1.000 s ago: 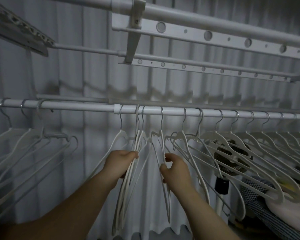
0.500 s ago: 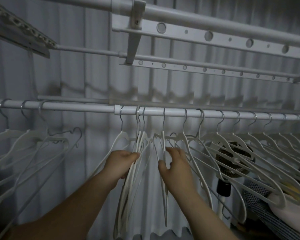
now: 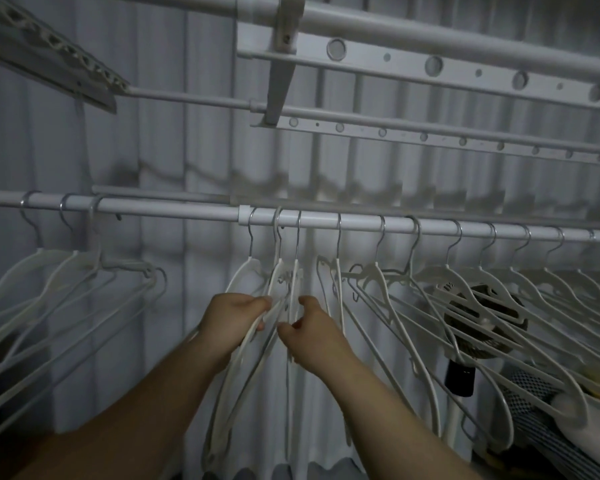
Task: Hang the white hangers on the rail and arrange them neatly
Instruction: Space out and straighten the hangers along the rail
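- pale ribbed wall (image 3: 187,150) fills the back in dim light, with a drying rack (image 3: 430,64) of white bars and holed strips overhead
- white rail (image 3: 361,225) runs across the view from left to right, about level
- three hangers (image 3: 278,271) hang by metal hooks just right of the rail's joint, packed close and turned edge-on, their long arms running down and toward the person
- left hand (image 3: 232,320) has its fingers curled round the arms of this bunch, gripping them together
- right hand (image 3: 312,330), just beside the left, pinches the rightmost hanger of the bunch between thumb and fingertips
- single hanger (image 3: 338,282) hangs edge-on just right of the hands, untouched
- row of hangers (image 3: 465,278) fills the rail to the right, evenly spaced, arms slanting down to the right
- group of hangers (image 3: 66,268) sits at the left end, well apart from the bunch, arms slanting down to the left
- dark round fan (image 3: 482,317) shows behind the right row, and a checked cloth (image 3: 534,393) lies below it
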{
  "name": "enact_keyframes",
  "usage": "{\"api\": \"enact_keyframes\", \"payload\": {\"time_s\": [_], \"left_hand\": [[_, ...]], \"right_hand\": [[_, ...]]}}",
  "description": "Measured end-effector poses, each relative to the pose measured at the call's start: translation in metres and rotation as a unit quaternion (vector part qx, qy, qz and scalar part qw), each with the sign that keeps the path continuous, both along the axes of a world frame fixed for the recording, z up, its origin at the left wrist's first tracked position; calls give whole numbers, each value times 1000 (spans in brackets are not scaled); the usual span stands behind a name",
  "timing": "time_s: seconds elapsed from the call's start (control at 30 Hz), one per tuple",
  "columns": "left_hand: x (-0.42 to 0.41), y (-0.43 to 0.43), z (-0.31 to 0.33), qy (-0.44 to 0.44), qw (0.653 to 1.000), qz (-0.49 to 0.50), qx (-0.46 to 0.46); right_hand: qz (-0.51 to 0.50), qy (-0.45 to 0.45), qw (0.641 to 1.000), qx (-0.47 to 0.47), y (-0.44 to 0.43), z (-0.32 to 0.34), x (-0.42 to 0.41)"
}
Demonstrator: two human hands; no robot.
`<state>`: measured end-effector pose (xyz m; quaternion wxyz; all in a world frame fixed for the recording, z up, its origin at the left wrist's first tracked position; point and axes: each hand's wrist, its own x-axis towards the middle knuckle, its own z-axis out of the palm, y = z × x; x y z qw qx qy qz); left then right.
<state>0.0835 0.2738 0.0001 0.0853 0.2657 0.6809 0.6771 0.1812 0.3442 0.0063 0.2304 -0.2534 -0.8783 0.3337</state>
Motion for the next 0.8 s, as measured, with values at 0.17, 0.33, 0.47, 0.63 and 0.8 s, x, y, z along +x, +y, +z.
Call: {"api": "enact_keyframes", "payload": {"time_s": [0.17,0.33,0.47,0.63,0.8], "left_hand": [[-3,-8,0,-2,1000,23,-3],[-4,-16,0,0,999,51,-5],[-7,-19,-1,-1,998,69,-12],[-8,-23,0,7,997,74,-8],[-7,-26,2,15,997,78,-21]], "right_hand": [[5,38,999,-27,4,-7,-4],[-2,73,997,-40,8,-14,-8],[-14,81,996,-23,12,-18,-7],[6,79,997,-17,7,-18,-10],[22,75,997,-23,1,-17,-12]]}}
